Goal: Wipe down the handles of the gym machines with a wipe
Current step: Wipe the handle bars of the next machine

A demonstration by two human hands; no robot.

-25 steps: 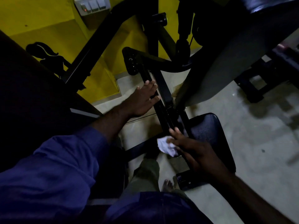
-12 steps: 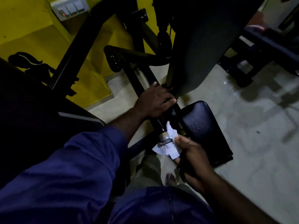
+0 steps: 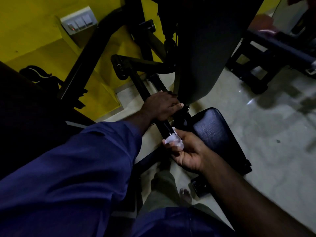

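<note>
A black handle bar [image 3: 165,127] of the gym machine runs diagonally through the middle of the head view. My left hand [image 3: 161,106] grips the bar higher up, fingers curled over it. My right hand [image 3: 186,151] wraps a white wipe [image 3: 173,140] around the bar's near end, fingers curled round wipe and bar. The end of the handle is hidden inside the wipe.
A black padded seat [image 3: 215,132] lies just right of the handle, with a large dark back pad [image 3: 205,57] above it. Black frame tubes [image 3: 92,53] cross before a yellow wall with a switch plate [image 3: 78,21]. Another bench [image 3: 280,48] stands at the right on pale floor.
My left hand moved from resting flat on the bar to gripping it. My right hand brought the wipe up and closed it around the handle's end.
</note>
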